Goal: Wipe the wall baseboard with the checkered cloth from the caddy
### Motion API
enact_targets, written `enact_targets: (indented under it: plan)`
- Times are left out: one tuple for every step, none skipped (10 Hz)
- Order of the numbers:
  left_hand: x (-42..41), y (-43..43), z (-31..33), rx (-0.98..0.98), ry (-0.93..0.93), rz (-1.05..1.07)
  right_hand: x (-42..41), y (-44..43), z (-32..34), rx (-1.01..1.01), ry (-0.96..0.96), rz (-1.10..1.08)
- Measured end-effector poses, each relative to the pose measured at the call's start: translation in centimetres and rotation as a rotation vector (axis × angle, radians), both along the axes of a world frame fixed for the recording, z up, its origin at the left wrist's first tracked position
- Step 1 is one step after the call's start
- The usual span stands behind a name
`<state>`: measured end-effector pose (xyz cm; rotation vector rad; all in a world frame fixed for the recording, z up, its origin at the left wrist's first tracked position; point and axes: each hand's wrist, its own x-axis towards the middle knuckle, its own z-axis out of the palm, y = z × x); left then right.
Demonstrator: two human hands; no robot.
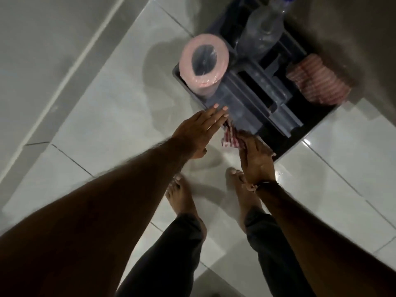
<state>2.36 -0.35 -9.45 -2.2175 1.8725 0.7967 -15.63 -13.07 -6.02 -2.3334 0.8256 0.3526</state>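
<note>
Though nothing has slipped yet, the risks run from the wall side to the caddy side:

Baseboard (62, 82): pale strip along the wall at left, well apart from both hands; wiping not yet begun, by my judgement.

Left hand (192, 133): fingers straight and pressed together, flat, tips at the caddy's near corner, holding nothing; it could nudge the caddy.

Pink roll (203, 67): upright in the caddy's left corner; a knock might topple it.

Checkered cloth (230, 138): red-and-white, at the caddy's near edge, between the hands.

Right hand (255, 157): pinching the cloth; a snag on the edge could tug the caddy (304, 136).

Floor (107, 125): glossy pale tiles, dim room, bare feet; likely slippery if wet.
</note>
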Motion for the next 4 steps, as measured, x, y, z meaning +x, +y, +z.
enact_targets:
  plan:
    - [0.4, -0.1, 0.4, -0.006, 0.016, -0.018, -1.1, 0.8, -1.2, -0.033, -0.036, -0.006]
    - [0.2, -0.6, 0.8, 0.037, -0.004, -0.002, -1.8, 2.2, -0.9, -0.148, -0.038, 0.156]
    - [0.2, -0.8, 1.4, 0.068, -0.030, -0.008, -2.1, 2.1, -0.9, -0.178, 0.032, 0.264]
    - [0.2, -0.7, 2.3, 0.058, -0.077, 0.008, -2.3, 1.9, -0.7, -0.188, 0.110, 0.280]
